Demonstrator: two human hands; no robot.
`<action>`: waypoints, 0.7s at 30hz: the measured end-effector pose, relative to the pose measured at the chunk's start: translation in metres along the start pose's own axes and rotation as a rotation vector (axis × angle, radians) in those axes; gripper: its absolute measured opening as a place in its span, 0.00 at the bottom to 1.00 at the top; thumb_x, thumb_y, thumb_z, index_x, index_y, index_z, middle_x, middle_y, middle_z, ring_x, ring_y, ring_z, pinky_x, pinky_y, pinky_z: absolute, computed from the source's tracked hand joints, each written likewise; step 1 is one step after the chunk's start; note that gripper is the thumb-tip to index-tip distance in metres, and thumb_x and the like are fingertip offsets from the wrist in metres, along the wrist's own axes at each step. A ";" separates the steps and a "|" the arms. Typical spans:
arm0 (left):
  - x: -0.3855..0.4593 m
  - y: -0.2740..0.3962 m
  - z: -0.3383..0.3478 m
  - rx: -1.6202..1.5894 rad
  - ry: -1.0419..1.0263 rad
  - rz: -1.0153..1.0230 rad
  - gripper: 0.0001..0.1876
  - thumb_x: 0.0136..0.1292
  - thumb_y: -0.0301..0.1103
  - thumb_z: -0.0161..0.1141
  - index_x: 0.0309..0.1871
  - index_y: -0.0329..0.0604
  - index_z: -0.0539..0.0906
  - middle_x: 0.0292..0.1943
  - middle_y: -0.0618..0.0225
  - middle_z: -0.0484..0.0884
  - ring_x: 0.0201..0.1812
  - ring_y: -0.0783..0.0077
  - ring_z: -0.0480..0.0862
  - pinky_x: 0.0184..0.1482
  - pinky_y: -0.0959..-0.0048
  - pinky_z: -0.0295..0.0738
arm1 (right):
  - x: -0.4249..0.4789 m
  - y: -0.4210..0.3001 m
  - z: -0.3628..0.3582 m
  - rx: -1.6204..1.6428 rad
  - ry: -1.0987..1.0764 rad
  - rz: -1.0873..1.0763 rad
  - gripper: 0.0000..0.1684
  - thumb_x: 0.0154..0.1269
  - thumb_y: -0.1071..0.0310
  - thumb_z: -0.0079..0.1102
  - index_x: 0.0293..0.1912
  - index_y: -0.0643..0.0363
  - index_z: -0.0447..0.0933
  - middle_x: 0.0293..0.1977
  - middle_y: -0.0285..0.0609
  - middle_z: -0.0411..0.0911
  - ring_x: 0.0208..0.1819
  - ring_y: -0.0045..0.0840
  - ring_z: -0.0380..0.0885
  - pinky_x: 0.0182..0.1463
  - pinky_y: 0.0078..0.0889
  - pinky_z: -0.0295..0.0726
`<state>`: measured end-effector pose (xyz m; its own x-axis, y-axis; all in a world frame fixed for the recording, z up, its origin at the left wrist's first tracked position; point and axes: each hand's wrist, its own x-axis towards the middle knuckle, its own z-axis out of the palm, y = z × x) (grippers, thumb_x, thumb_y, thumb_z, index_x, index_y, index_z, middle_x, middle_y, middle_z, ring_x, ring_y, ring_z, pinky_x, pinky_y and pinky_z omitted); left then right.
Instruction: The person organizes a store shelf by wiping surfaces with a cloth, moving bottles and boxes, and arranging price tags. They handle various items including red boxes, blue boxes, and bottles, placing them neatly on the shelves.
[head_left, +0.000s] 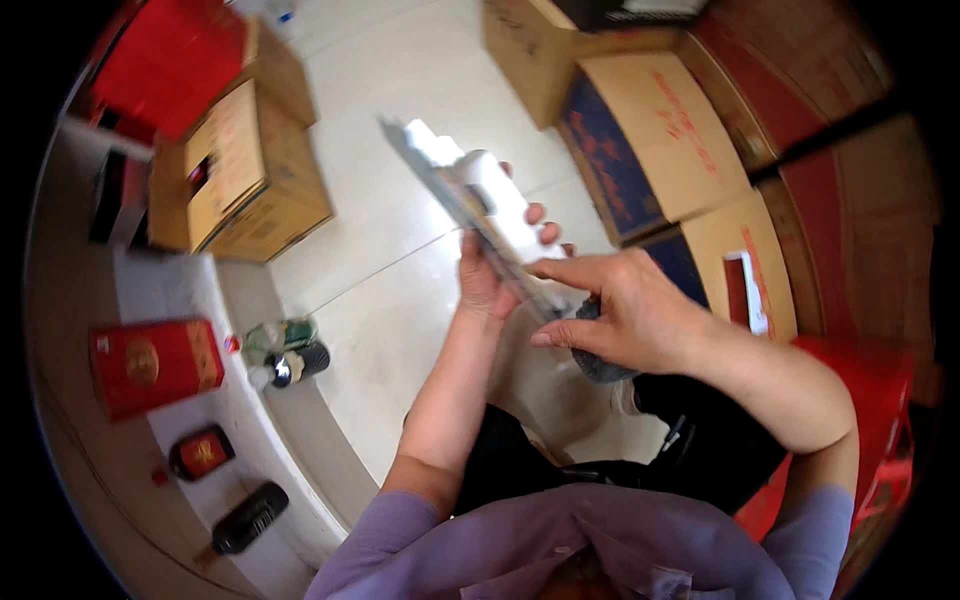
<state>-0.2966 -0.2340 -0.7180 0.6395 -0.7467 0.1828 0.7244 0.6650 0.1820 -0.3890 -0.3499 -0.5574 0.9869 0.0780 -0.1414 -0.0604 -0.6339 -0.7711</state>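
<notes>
My left hand (486, 285) grips a flat, thin item with a grey edge (442, 187) and a bright white part (499, 195). Glare and blur hide exactly what it is. Its thumb lies along the near side, and several fingertips curl around the far side. My right hand (649, 311) is at the lower end of this item, index finger touching or very near its edge. A dark grey bundle (600, 360), apparently cloth, is held under the right hand's thumb and palm.
Open cardboard boxes (289, 191) stand at upper left; more cartons (660, 135) line the right. A white ledge (247, 442) carries a red gift box (157, 367) and dark bottles (251, 517). Beside it on a lower step are a green bottle (281, 335) and a dark bottle (300, 365).
</notes>
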 end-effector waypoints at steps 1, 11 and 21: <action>0.001 -0.001 -0.009 -0.130 -0.100 -0.093 0.44 0.54 0.58 0.67 0.71 0.64 0.57 0.49 0.56 0.74 0.47 0.52 0.76 0.48 0.51 0.77 | -0.012 0.008 -0.008 0.013 0.039 -0.040 0.19 0.59 0.66 0.66 0.49 0.64 0.80 0.30 0.53 0.81 0.29 0.22 0.80 0.33 0.28 0.76; 0.026 -0.092 -0.018 -0.113 -0.030 -0.440 0.47 0.51 0.59 0.70 0.72 0.66 0.57 0.49 0.61 0.75 0.46 0.59 0.76 0.51 0.44 0.72 | -0.189 0.123 -0.105 -0.358 0.356 0.718 0.17 0.58 0.64 0.65 0.42 0.67 0.82 0.31 0.58 0.82 0.35 0.39 0.84 0.42 0.35 0.81; 0.021 -0.114 -0.024 -0.073 0.072 -0.541 0.49 0.49 0.63 0.70 0.71 0.66 0.57 0.49 0.64 0.75 0.47 0.59 0.77 0.52 0.45 0.73 | -0.181 0.171 -0.050 -0.481 0.223 0.772 0.13 0.56 0.62 0.64 0.41 0.55 0.84 0.34 0.47 0.83 0.40 0.40 0.82 0.46 0.40 0.79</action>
<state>-0.3599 -0.3262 -0.7582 0.1855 -0.9825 0.0151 0.9689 0.1854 0.1637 -0.5701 -0.5111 -0.6326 0.7082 -0.6151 -0.3466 -0.6918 -0.7026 -0.1667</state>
